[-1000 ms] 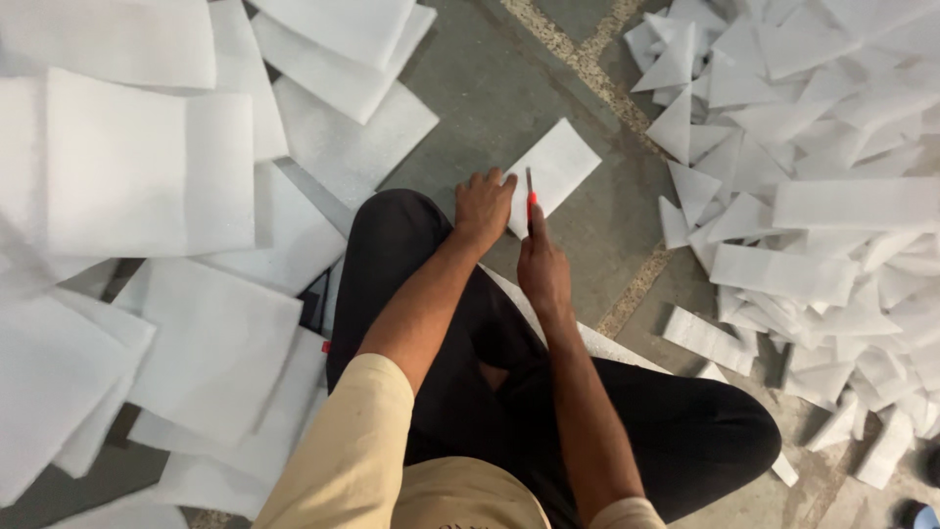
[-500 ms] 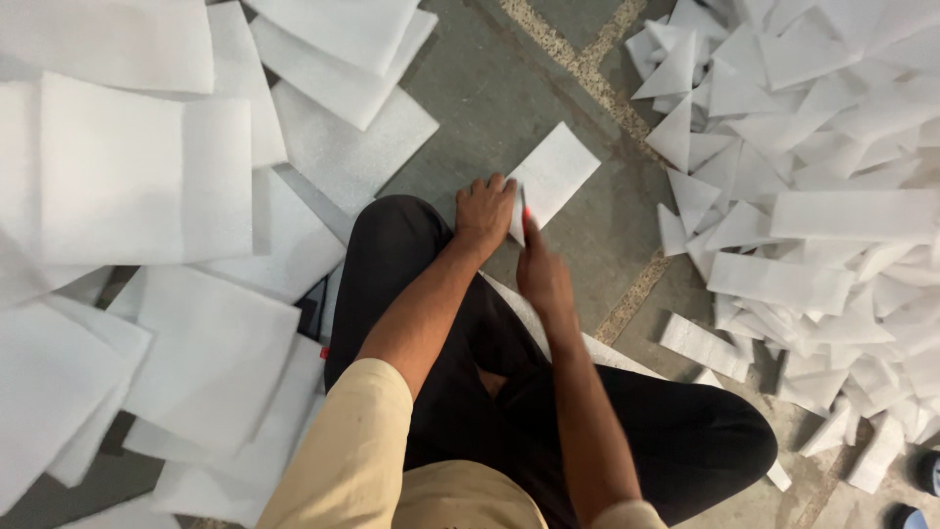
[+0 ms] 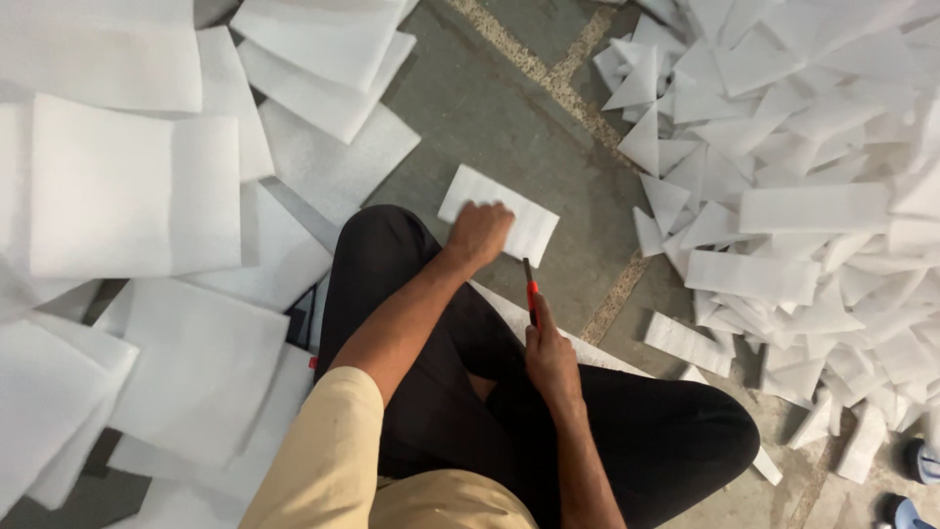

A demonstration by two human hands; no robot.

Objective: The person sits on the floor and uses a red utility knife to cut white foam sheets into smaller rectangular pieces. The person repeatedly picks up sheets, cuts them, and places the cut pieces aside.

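Observation:
I sit cross-legged on a concrete floor in black trousers. My left hand (image 3: 479, 233) presses down on a small white foam sheet (image 3: 529, 220) lying on the floor just past my knee. My right hand (image 3: 550, 355) grips a red-handled cutter (image 3: 531, 287), its blade tip pointing at the near edge of that sheet, a little short of it. A strip of white foam (image 3: 597, 353) lies partly under my right leg.
Large white foam sheets (image 3: 127, 196) are stacked and spread on the left. A heap of cut foam strips and triangles (image 3: 783, 196) covers the floor on the right. A blue-and-white shoe (image 3: 920, 460) shows at the bottom right corner.
My right hand has pulled the cutter back toward me, off the small sheet. My left hand has slid further onto the sheet, which now lies flatter.

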